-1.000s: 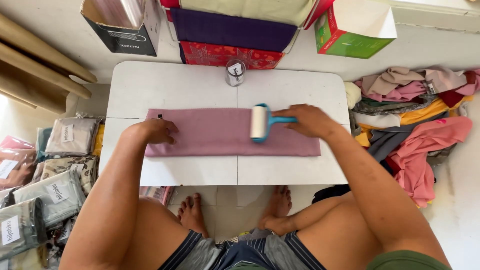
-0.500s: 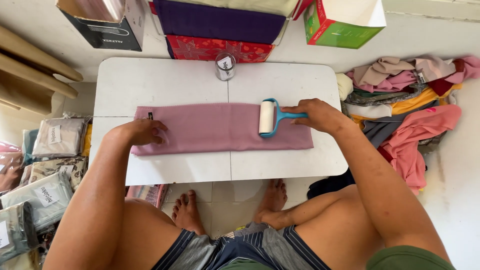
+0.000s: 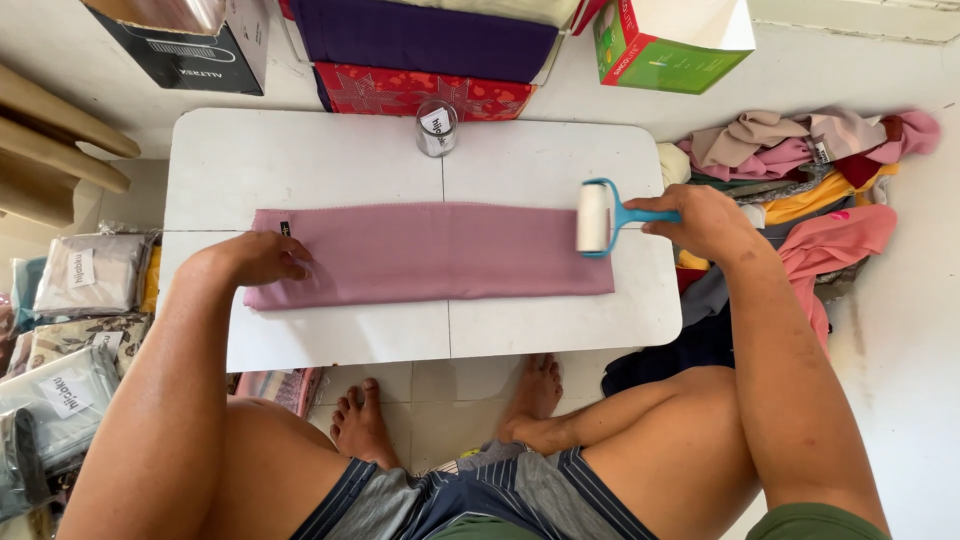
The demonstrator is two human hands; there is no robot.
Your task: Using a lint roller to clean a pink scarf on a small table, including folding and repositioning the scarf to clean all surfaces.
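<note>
Off the left edge of the low white folding table [image 3: 300, 150], clear-wrapped fabric packs [image 3: 75, 280] lie stacked on the floor, close against the table's side, so there is little room there. On the table, a long mauve folded cloth [image 3: 430, 255] lies flat across both halves, its left end stopping short of the table's left edge and its long edges running parallel to the front one. The left hand [image 3: 262, 256] rests palm down on that left end, fingers spread and pressing the cloth to the tabletop rather than pinching it. A bare white strip runs in front of the cloth and a wider one behind it, where a small clear jar [image 3: 436, 128] stands alone near the back edge, just before a red patterned box [image 3: 420, 92] and a purple box [image 3: 420, 38] on the floor. At the cloth's right end, a lint roller [image 3: 594, 218] with a white roll and blue frame sits on the fabric, close to its short edge. The right hand [image 3: 703, 222] is wrapped closed around the blue handle, reaching out past the table's right edge. Beyond it, a heap of crumpled clothes [image 3: 800, 180] crowds the floor right up to the table's side.
</note>
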